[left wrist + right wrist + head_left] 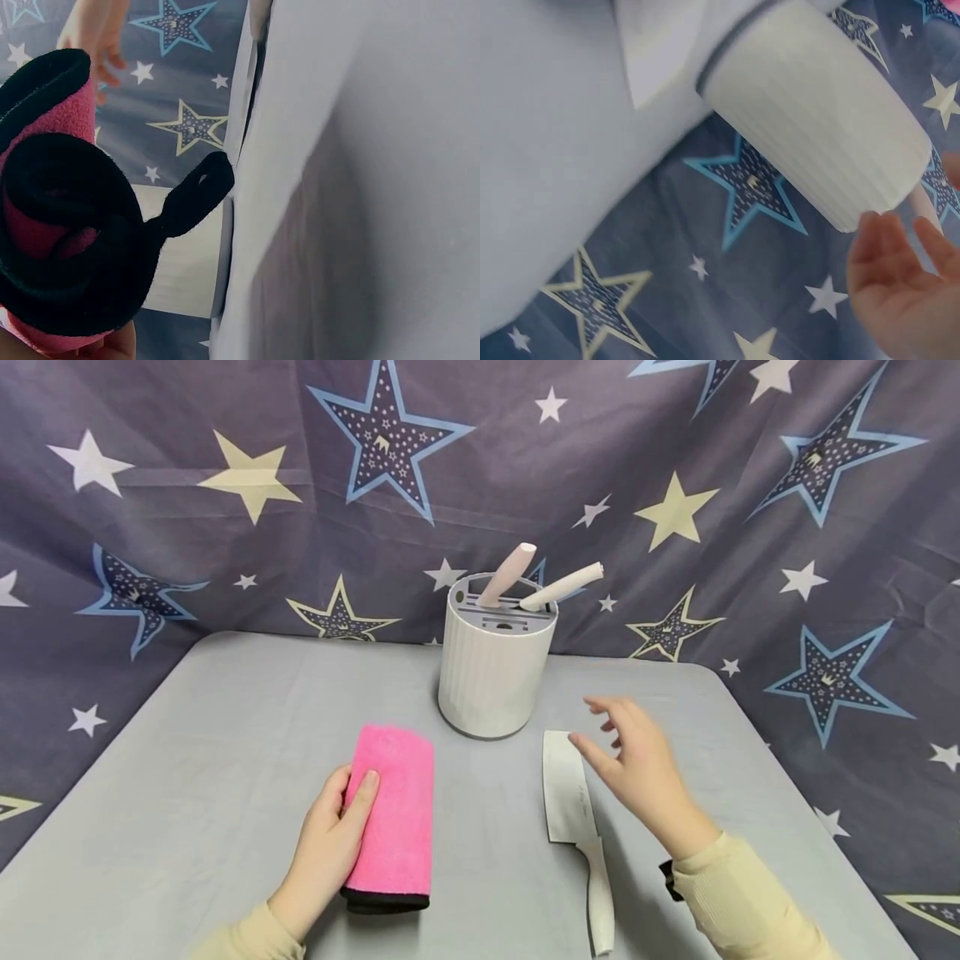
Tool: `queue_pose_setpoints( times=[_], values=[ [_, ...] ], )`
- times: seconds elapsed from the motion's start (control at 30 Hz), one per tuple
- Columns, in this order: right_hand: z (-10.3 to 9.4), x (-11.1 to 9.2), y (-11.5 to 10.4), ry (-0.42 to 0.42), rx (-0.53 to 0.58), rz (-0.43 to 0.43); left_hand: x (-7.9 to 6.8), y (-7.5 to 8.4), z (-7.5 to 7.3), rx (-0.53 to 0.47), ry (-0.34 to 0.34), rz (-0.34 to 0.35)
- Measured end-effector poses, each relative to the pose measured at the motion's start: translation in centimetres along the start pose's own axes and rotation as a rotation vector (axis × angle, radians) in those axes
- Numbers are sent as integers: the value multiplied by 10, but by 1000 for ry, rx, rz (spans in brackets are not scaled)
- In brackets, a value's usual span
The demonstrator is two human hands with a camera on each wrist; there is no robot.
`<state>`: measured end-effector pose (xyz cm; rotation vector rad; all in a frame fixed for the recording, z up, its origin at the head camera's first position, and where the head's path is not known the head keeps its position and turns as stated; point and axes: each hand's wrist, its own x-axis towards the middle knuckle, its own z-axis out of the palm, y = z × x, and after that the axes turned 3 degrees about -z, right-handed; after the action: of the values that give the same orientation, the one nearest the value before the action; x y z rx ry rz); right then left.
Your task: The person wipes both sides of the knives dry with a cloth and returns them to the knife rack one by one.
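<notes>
My left hand (pixel 330 839) grips a folded pink towel (pixel 397 810) with black edging, thumb across its front. In the left wrist view the rolled end of the towel (pixel 67 112) shows its black border and a small black hanging loop (pixel 199 195). To the right, a cleaver (pixel 570 789) with a whitish blade and handle lies on the table, handle toward me. My right hand (pixel 637 760) hovers by the blade's upper end, fingers loosely bent and holding nothing. In the right wrist view that hand (pixel 907 289) overlaps the knife block's top edge.
A white ribbed round knife block (pixel 491 677) stands at the back centre of the grey table (pixel 187 793). A pink-handled knife (pixel 508 575) and a cream-handled one (pixel 562 587) stick out of its slots. Behind hangs a dark star-patterned cloth (pixel 480 468).
</notes>
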<state>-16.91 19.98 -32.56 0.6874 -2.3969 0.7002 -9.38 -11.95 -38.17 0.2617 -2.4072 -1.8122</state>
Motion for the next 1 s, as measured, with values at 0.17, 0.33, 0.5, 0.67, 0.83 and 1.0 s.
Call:
queue_pose_setpoints(
  times=[0.17,0.33,0.5,0.67,0.83,1.0],
  values=[
    [3,-26,2,-166,35,169,-1,-1,0,1,7,-8],
    [9,-51,7,-280,55,262,-2,-3,1,-4,6,-18],
    [11,-73,10,-375,99,383,-2,-7,1,-14,-13,-29],
    [16,-86,15,-475,84,483,-3,-10,1,-7,-7,-30],
    [20,-95,18,-527,105,569,-4,-11,1,-3,-13,-45],
    [21,-100,18,-580,233,692,-5,-12,2,-23,-15,-57]
  ],
)
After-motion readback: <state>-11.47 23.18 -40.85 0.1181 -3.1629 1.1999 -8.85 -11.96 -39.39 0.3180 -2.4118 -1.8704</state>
